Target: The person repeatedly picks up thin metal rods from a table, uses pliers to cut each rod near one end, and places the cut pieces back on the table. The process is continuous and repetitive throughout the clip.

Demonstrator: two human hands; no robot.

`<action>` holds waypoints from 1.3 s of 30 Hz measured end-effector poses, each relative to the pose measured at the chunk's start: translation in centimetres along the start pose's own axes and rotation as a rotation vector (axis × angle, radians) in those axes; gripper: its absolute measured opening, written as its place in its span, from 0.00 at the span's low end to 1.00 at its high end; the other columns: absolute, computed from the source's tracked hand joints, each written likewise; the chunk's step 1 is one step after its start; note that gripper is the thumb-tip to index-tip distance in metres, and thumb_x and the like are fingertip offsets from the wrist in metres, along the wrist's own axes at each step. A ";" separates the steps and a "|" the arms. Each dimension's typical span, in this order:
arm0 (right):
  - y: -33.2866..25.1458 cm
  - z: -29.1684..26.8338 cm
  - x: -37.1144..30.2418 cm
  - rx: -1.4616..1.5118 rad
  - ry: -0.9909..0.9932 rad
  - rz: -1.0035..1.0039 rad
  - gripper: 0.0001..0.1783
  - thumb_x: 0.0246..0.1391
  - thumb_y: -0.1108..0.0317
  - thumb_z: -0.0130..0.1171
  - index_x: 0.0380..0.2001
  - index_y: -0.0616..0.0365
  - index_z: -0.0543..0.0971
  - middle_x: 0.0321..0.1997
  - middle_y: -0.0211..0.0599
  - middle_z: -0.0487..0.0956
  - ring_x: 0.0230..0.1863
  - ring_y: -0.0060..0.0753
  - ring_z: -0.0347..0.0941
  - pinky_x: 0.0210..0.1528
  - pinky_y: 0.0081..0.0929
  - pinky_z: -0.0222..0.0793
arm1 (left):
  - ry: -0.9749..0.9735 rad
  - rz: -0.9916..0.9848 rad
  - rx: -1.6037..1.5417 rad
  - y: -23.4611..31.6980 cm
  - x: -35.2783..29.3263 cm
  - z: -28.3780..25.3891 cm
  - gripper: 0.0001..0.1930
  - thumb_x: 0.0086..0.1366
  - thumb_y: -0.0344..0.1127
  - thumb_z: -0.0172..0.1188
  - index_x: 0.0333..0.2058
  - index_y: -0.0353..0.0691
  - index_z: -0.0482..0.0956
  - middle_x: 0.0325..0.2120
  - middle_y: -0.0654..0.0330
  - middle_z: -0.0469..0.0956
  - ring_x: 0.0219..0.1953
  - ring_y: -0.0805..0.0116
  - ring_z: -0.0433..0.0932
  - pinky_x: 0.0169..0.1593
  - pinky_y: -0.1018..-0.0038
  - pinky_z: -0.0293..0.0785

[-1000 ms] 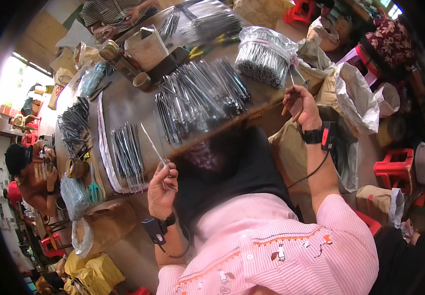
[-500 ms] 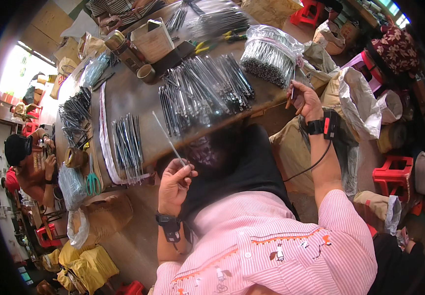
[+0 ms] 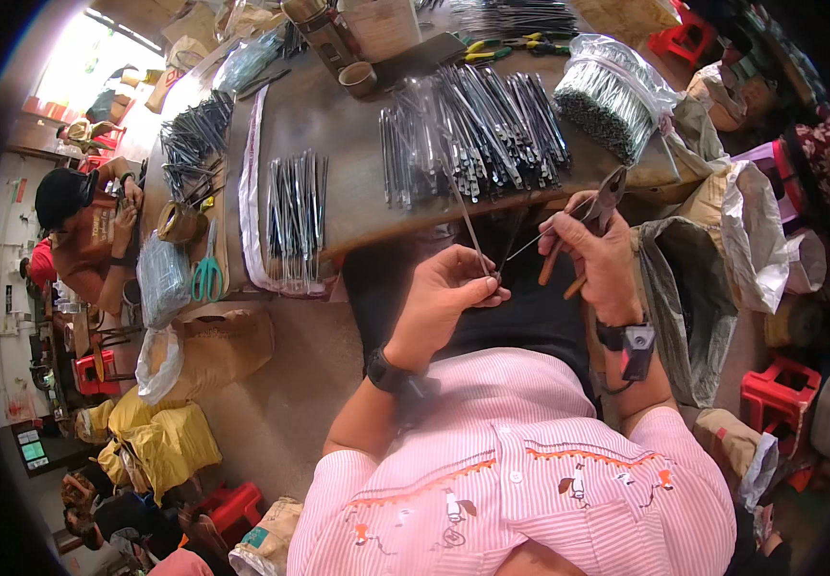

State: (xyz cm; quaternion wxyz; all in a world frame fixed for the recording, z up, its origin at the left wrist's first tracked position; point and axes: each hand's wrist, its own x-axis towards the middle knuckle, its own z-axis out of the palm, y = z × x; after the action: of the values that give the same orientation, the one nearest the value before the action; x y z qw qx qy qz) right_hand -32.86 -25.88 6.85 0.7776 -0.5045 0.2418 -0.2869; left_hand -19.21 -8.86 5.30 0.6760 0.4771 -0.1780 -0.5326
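My left hand (image 3: 445, 296) pinches the lower end of a thin, pale metal strip (image 3: 466, 213), which slants up toward the table edge. Close on its right, my right hand (image 3: 599, 254) is closed round pliers (image 3: 611, 190) with brown handles; their jaws point up and away. A thin, shiny rod (image 3: 524, 249) juts from the right fingers toward the left fingertips. Whether it touches them I cannot tell. Just beyond both hands, a broad pile of flat metal strips (image 3: 501, 125) lies on the wooden table (image 3: 357, 226).
A smaller row of strips (image 3: 297, 206) lies left, near teal scissors (image 3: 207, 274). A plastic-wrapped bundle of rods (image 3: 609, 106) stands at the right table edge. Farther back are a flask (image 3: 322, 29) and yellow-handled pliers (image 3: 485, 50). Open sacks (image 3: 688, 302) stand right. Another person (image 3: 98, 221) works at far left.
My right hand has come from the wrapped bundle toward my left hand, bringing the pliers and a thin rod. My left hand still holds its strip. The whole view has shifted.
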 end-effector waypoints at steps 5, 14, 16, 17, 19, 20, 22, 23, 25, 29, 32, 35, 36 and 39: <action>1.2 1.7 -0.7 -0.005 -0.033 -0.075 0.09 0.55 0.75 0.60 0.37 0.61 0.71 0.30 0.41 0.80 0.28 0.28 0.78 0.31 0.24 0.76 | 0.033 0.055 -0.032 0.3 0.0 -0.1 0.08 0.57 0.21 0.62 0.35 0.32 0.76 0.30 0.58 0.79 0.32 0.68 0.81 0.38 0.76 0.80; 2.9 3.7 -1.7 -0.105 -0.060 -0.001 0.10 0.55 0.76 0.58 0.40 0.64 0.71 0.29 0.38 0.78 0.27 0.26 0.77 0.24 0.24 0.75 | 0.062 0.022 0.022 -0.3 0.2 -0.9 0.08 0.54 0.20 0.65 0.33 0.31 0.78 0.29 0.57 0.80 0.31 0.69 0.81 0.37 0.76 0.79; 2.4 3.3 -1.0 -0.066 0.052 -0.082 0.10 0.54 0.77 0.59 0.40 0.66 0.72 0.29 0.39 0.79 0.27 0.25 0.77 0.21 0.22 0.73 | 0.080 0.003 0.035 -0.2 0.0 -1.5 0.09 0.53 0.21 0.65 0.34 0.31 0.77 0.29 0.57 0.80 0.32 0.69 0.81 0.38 0.76 0.79; 2.3 3.1 -0.5 -0.048 0.111 -0.115 0.11 0.53 0.77 0.59 0.40 0.66 0.73 0.29 0.40 0.79 0.27 0.25 0.77 0.20 0.21 0.72 | 0.082 -0.004 0.039 -0.1 -0.1 -1.8 0.09 0.53 0.21 0.65 0.35 0.31 0.77 0.29 0.58 0.80 0.32 0.69 0.81 0.38 0.76 0.79; 2.1 2.7 0.4 -0.043 0.086 -0.119 0.11 0.55 0.77 0.57 0.42 0.67 0.73 0.32 0.43 0.80 0.27 0.26 0.77 0.22 0.20 0.73 | 0.048 -0.007 0.059 -0.2 -0.2 -2.1 0.11 0.55 0.21 0.63 0.37 0.32 0.75 0.29 0.58 0.79 0.31 0.70 0.81 0.37 0.76 0.79; 2.2 2.4 0.6 -0.055 0.059 -0.078 0.11 0.55 0.77 0.57 0.42 0.68 0.73 0.32 0.43 0.80 0.27 0.26 0.77 0.22 0.20 0.73 | 0.012 0.000 0.073 -0.2 -0.2 -2.1 0.11 0.57 0.21 0.62 0.39 0.31 0.74 0.28 0.59 0.78 0.31 0.70 0.81 0.36 0.77 0.80; 2.3 1.9 0.7 -0.046 -0.029 0.056 0.13 0.55 0.76 0.58 0.44 0.66 0.73 0.34 0.44 0.80 0.29 0.27 0.77 0.32 0.22 0.74 | -0.056 -0.028 0.120 -0.3 -0.2 -1.8 0.12 0.58 0.22 0.60 0.41 0.31 0.72 0.28 0.60 0.77 0.31 0.70 0.81 0.34 0.78 0.80; 2.5 1.9 0.7 -0.044 -0.051 0.106 0.13 0.55 0.76 0.58 0.44 0.67 0.73 0.34 0.44 0.80 0.28 0.27 0.76 0.31 0.22 0.74 | -0.086 -0.062 0.152 -0.3 -0.3 -1.6 0.13 0.58 0.22 0.60 0.42 0.32 0.72 0.28 0.60 0.77 0.31 0.70 0.81 0.33 0.78 0.80; 2.9 1.7 0.7 -0.041 -0.097 0.214 0.14 0.54 0.75 0.58 0.44 0.67 0.73 0.35 0.44 0.80 0.28 0.26 0.76 0.31 0.21 0.74 | -0.126 -0.140 0.186 -0.1 -0.3 -1.3 0.13 0.58 0.23 0.60 0.43 0.32 0.71 0.27 0.61 0.77 0.31 0.69 0.82 0.32 0.79 0.79; 3.0 1.3 0.9 0.020 -0.168 0.295 0.14 0.54 0.74 0.61 0.43 0.67 0.74 0.33 0.42 0.80 0.27 0.26 0.77 0.30 0.21 0.74 | -0.160 -0.232 0.186 1.0 -0.7 -1.0 0.13 0.59 0.24 0.60 0.43 0.32 0.71 0.28 0.61 0.76 0.30 0.69 0.82 0.30 0.80 0.78; 3.2 1.3 1.0 0.055 -0.149 0.321 0.13 0.52 0.72 0.63 0.40 0.65 0.75 0.32 0.42 0.80 0.27 0.27 0.77 0.30 0.22 0.75 | -0.183 -0.211 0.104 1.5 -0.8 -0.8 0.15 0.57 0.24 0.61 0.43 0.33 0.72 0.31 0.60 0.77 0.31 0.69 0.81 0.32 0.80 0.77; 3.6 1.7 1.1 0.097 -0.161 0.312 0.11 0.52 0.71 0.64 0.37 0.64 0.75 0.32 0.41 0.79 0.26 0.27 0.77 0.26 0.21 0.74 | -0.121 -0.158 -0.006 1.3 -1.0 -0.5 0.13 0.59 0.28 0.61 0.43 0.35 0.73 0.34 0.58 0.77 0.34 0.68 0.80 0.35 0.77 0.76; 3.6 1.9 1.1 0.088 -0.150 0.302 0.11 0.52 0.71 0.63 0.37 0.64 0.75 0.31 0.40 0.79 0.26 0.27 0.76 0.25 0.21 0.73 | -0.088 -0.139 -0.039 1.1 -1.0 -0.4 0.12 0.61 0.30 0.60 0.42 0.36 0.73 0.35 0.57 0.77 0.35 0.68 0.80 0.36 0.76 0.76; 3.7 2.4 0.8 0.047 -0.132 0.276 0.10 0.52 0.72 0.63 0.36 0.64 0.75 0.30 0.39 0.79 0.25 0.26 0.76 0.23 0.20 0.73 | -0.106 -0.273 -0.363 1.0 -0.5 -1.3 0.11 0.65 0.39 0.56 0.40 0.38 0.75 0.36 0.57 0.77 0.37 0.65 0.79 0.38 0.73 0.76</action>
State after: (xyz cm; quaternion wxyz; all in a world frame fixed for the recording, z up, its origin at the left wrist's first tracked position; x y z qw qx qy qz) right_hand -29.94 -23.71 4.24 0.8354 -0.4659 0.2507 -0.1490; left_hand -17.86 -7.84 5.63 0.6622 0.3386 -0.0484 -0.6667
